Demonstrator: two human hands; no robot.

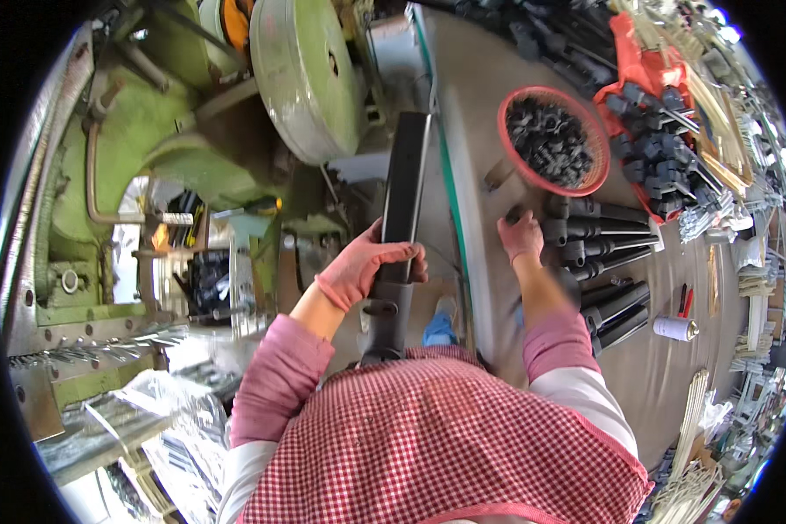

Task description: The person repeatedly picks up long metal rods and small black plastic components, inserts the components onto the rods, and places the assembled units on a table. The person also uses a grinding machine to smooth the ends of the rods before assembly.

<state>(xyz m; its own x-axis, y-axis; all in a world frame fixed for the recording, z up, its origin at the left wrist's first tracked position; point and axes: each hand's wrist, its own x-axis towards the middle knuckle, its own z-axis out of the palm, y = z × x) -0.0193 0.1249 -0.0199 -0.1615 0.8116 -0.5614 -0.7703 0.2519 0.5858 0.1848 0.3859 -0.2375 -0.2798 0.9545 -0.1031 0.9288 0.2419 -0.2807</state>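
My left hand [361,269], in a pinkish glove, is closed around a long black rectangular tube [407,179]. The tube points away from me, and a dark grey plastic fitting [387,319] at its near end rests close to my apron. Out over the table to the right, my right hand [522,236], also gloved, has its fingers curled on a small dark part [516,214]; its exact kind is too small to make out. Just right of that hand lie several black tubes with plastic ends [598,229], side by side.
A red plastic basket [600,179] full of small black parts stands beyond my right hand. Behind it is a red bag [624,52] with black-headed pieces. A spray can [675,328] lies at right. Green machinery with a big wheel [301,74] fills the left.
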